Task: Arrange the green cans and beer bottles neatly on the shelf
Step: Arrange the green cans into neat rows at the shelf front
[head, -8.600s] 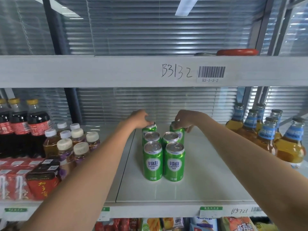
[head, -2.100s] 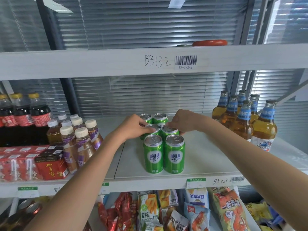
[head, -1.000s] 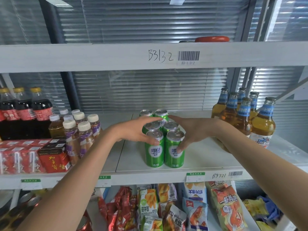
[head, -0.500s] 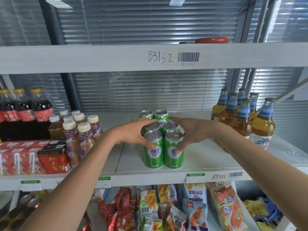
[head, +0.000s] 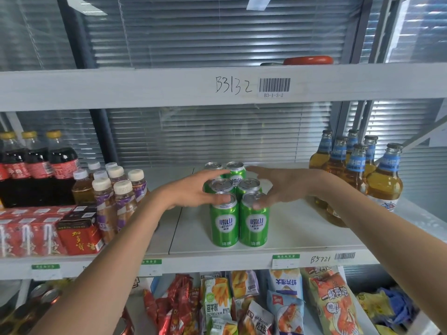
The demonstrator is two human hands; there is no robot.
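1. Cans: six green cans (head: 238, 209) stand upright in two columns (three rows) mid-shelf (head: 302, 233), the front pair near its front edge.
2. Left hand (head: 193, 189) and right hand (head: 285, 187), fingers straight, press the block's sides.
3. Beer bottles (head: 358, 170) cluster toward the right end.

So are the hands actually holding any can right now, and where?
Nothing is lifted. The left hand and right hand flank the green cans, fingers extended against the sides near the rims.

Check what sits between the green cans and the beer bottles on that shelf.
Head view: only the right hand and its forearm cross that stretch. Otherwise bare white shelf lies between the green cans and the beer bottles.
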